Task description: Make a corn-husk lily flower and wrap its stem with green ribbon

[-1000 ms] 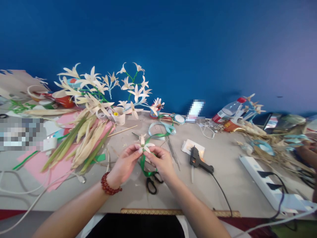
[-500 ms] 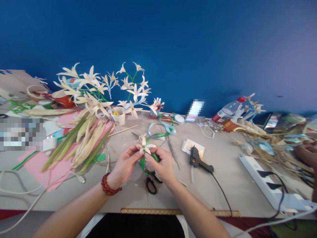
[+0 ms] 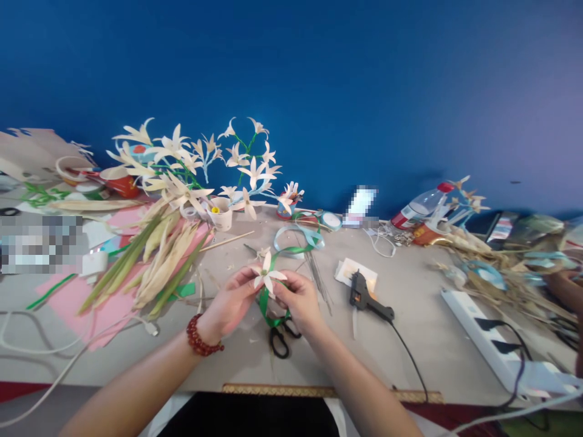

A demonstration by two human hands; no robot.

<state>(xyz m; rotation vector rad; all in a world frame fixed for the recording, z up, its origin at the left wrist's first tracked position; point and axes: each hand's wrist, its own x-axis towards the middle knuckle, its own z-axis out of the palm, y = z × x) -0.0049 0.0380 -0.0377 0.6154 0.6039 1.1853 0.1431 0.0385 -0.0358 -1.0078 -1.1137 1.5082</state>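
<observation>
Between my two hands, over the middle of the table, is a cream flower (image 3: 266, 276) with long pointed petals. My left hand (image 3: 239, 297) pinches it from the left, fingers closed. On the other side my right hand (image 3: 295, 297) is closed at the flower's base, where green ribbon (image 3: 265, 305) runs by the fingers and hangs below in a loop. What lies behind the petals is hidden. Black-handled scissors (image 3: 279, 343) rest on the table just under the ribbon, their blades covered. Thin wires (image 3: 319, 279) lie to the right of my hands.
A black glue gun (image 3: 362, 292) lies at right, its cord running to the front edge. Corn husks (image 3: 159, 261) lie on pink paper at left. Finished flowers (image 3: 182, 158) stand behind in cups. A white power strip (image 3: 473, 331) and another person's hand (image 3: 562, 285) are far right.
The flower has turned to face me more, with its petals now spread more fully in view. The green ribbon hangs more openly below. My hands stay in nearly the same place.
</observation>
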